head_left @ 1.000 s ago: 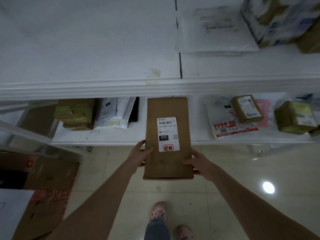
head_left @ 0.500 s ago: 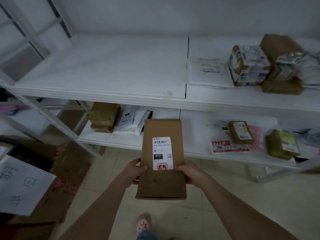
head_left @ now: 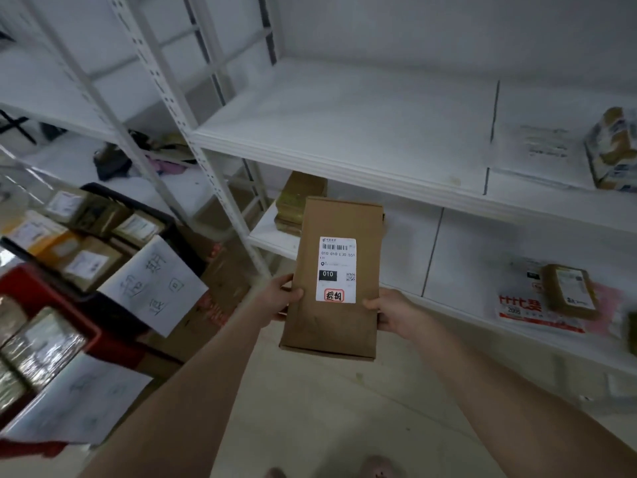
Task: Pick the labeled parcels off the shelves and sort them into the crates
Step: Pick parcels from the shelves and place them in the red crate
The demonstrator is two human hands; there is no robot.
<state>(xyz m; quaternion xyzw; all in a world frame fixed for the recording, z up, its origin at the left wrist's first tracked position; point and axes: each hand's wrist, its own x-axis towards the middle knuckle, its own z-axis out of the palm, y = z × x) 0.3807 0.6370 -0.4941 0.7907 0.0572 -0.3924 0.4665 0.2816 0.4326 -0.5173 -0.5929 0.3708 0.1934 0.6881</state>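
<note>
Centrally, the brown cardboard parcel (head_left: 329,326) hangs above the floor (head_left: 327,408), white label (head_left: 336,269) up. The left hand (head_left: 281,298) and right hand (head_left: 393,313) clasp its side edges, fingers (head_left: 293,293) wrapped round. Shelves (head_left: 344,132) rise at twelve o'clock, with filled crates (head_left: 44,288) at nine.

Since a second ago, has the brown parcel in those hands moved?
Yes. The brown parcel has shifted left along the lower shelf, now overlapping the taped stack at its left end.
</note>
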